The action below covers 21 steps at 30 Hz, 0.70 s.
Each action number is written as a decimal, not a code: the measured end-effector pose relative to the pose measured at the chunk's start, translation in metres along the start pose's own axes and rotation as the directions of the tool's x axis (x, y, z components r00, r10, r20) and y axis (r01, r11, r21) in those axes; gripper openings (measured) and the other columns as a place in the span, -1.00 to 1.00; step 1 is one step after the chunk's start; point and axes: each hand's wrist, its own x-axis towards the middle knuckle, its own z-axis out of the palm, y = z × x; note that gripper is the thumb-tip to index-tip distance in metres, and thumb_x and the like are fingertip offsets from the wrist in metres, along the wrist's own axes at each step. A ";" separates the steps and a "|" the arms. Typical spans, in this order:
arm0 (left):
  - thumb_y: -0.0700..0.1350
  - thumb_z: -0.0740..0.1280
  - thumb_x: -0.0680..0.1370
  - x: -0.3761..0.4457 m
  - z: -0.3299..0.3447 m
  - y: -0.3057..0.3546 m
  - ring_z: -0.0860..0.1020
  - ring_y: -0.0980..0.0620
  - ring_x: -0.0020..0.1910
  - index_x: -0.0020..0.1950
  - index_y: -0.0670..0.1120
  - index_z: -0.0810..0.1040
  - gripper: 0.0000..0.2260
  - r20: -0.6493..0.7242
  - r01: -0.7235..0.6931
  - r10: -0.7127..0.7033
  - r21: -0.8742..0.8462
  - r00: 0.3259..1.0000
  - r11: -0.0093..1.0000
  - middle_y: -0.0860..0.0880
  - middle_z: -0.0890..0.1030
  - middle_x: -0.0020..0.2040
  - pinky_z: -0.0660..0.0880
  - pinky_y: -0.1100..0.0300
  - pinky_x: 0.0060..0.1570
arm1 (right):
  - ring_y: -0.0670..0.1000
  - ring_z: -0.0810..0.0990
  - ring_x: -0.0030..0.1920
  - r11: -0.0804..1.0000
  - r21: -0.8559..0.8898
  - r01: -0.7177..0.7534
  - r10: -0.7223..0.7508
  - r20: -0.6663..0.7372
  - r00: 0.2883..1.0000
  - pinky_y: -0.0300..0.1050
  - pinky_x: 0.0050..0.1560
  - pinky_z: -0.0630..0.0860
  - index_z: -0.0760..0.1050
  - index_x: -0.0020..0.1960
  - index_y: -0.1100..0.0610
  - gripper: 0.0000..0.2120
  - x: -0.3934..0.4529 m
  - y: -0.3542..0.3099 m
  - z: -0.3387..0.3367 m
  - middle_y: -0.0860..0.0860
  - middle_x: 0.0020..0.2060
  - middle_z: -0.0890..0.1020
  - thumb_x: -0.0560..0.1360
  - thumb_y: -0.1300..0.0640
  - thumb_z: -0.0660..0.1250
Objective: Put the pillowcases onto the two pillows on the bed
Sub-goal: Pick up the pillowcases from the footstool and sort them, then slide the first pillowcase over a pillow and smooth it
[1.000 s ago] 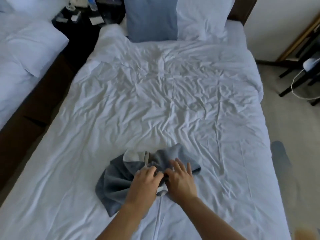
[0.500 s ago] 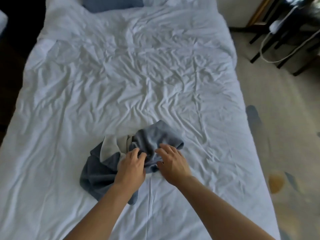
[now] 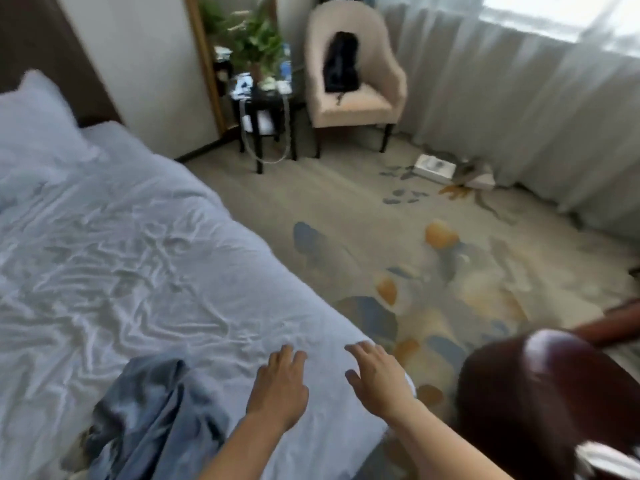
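On bed (image 3: 145,258), crumpled blue pillowcase (image 3: 149,417)

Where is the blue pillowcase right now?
In the head view the blue pillowcase lies crumpled at the lower left on the white bed, just left of the empty left hand.

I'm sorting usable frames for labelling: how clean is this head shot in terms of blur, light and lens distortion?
Head view: motion blur smears everything, softening the left hand, right hand and blue pillowcase; daylight blows out the window behind the curtains; wide-angle bending curves the bed edge; the dark brown thing at lower right cannot be identified.
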 end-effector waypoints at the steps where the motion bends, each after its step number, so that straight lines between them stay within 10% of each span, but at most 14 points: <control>1: -0.03 0.21 0.57 0.009 0.005 0.029 0.32 -0.06 0.40 0.47 0.05 0.27 -0.55 0.004 -0.051 0.051 0.006 0.999 0.999 0.00 0.24 0.48 0.35 0.06 0.34 | -0.01 0.41 0.38 0.998 0.018 -0.055 0.056 -0.030 0.998 -0.08 0.35 0.39 0.30 0.49 -0.11 -0.55 -0.014 0.025 -0.008 -0.13 0.44 0.40 0.62 -0.08 0.20; 21: -0.01 0.27 0.50 0.037 0.167 0.551 0.39 -0.08 0.30 0.41 0.02 0.35 -0.53 0.310 -0.735 0.677 0.130 0.668 0.666 -0.01 0.35 0.37 0.47 0.02 0.20 | 0.01 0.43 0.31 0.681 0.273 -0.679 0.727 -0.141 0.673 -0.05 0.26 0.40 0.34 0.42 -0.08 -0.52 -0.327 0.446 -0.078 -0.11 0.34 0.45 0.53 -0.10 0.28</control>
